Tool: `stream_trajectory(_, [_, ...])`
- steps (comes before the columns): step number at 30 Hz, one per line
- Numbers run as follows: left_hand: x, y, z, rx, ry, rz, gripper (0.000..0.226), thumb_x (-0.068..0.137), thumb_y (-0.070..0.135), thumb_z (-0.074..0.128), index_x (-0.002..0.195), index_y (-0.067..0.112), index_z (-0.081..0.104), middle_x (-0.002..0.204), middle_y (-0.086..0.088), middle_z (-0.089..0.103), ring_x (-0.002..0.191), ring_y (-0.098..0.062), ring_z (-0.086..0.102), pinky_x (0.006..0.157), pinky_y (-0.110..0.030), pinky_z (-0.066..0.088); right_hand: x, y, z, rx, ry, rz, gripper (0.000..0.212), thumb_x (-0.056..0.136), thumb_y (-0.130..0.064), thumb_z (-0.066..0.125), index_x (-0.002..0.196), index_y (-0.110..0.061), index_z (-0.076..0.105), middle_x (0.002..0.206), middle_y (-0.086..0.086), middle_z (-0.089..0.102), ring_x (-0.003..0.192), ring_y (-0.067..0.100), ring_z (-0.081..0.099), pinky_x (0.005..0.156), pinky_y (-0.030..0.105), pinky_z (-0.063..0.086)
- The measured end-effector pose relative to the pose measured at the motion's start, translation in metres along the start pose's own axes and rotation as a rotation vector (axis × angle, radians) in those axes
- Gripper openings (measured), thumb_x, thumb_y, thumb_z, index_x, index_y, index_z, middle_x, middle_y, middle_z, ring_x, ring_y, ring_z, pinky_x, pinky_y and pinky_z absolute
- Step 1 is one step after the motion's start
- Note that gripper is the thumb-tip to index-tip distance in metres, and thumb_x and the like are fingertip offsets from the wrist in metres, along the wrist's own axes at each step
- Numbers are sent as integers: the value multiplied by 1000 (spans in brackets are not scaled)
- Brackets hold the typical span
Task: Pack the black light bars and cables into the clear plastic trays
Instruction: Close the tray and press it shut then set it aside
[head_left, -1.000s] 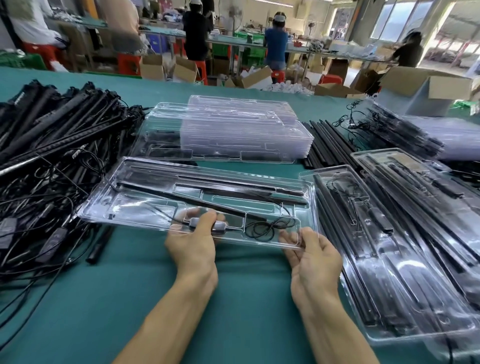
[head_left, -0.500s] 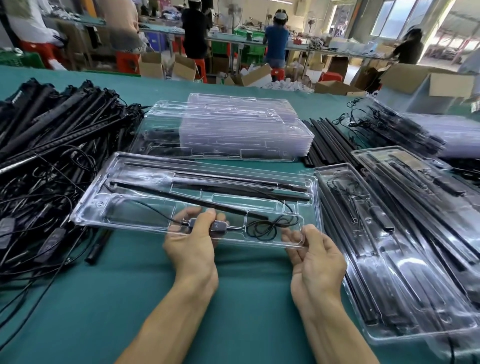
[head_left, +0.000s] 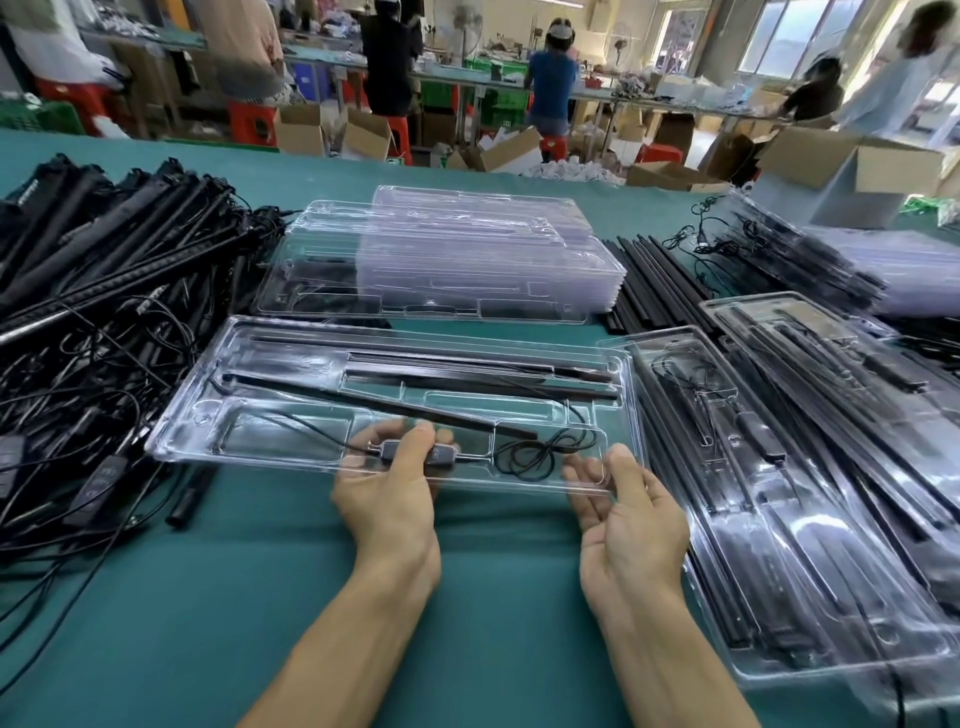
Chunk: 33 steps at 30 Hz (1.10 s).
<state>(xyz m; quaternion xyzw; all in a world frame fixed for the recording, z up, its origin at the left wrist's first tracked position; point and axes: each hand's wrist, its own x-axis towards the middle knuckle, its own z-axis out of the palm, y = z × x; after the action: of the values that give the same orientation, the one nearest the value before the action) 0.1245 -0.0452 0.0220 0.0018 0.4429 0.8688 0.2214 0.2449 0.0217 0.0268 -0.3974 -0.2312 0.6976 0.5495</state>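
Several people stand at far benches among cardboard boxes, with windows at the right. The green table (head_left: 156, 623) fills the near view.

- Left: a big heap of loose bars and cables (head_left: 104, 270).
- Right: overlapping filled trays (head_left: 779, 493), long axes running away from the person.
- Behind centre: a stack of empty trays (head_left: 441, 260).

The clear tray (head_left: 280, 431) is dead ahead, long axis left to right, near long edge at the hands. Some bars sit in its far channels, parallel to that axis. One light bar (head_left: 363, 400) lies slantwise, far-left to near-right, across the moulded pockets; it looks unseated.

The cable coil (head_left: 524, 460) sits in the near-right pocket, between the hands and closer to the right one. The inline switch (head_left: 444, 453) is under the left thumb.

The left hand (head_left: 387, 488) has its thumb on top and fingers beneath the tray, a pinch. The right hand (head_left: 628, 519) is palm up, fingers under the near right corner, thumb at the rim. The filled pile is just beside the right hand, so the tray probably goes that way.
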Motion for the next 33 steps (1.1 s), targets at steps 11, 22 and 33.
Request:
stream_trajectory(11, [-3,5,-1,-10,-7,-26,24,88,-5,66,83,16,57,65,-2,69,58,-15,68,59,-25,56,-2,-1,1,-28,-4,-3,13,96,-11,59,85,-6,55,62,4,58,64,18,71,62,25,60])
stream_trajectory(22, [-3,41,-25,-4,-93,-169,23,85,-3,65,83,19,60,72,-3,73,65,-14,72,53,-20,56,-1,1,-12,-364,-191,-39,19,96,-17,58,82,-6,65,73,5,69,78,23,73,60,21,55])
stream_trajectory(33, [-7,54,-42,24,-31,-192,26,83,-4,65,78,20,59,69,-4,73,60,-14,71,50,-20,56,-3,6,-18,-560,-294,-115,26,94,-17,61,71,-8,68,70,7,68,68,23,71,56,24,54])
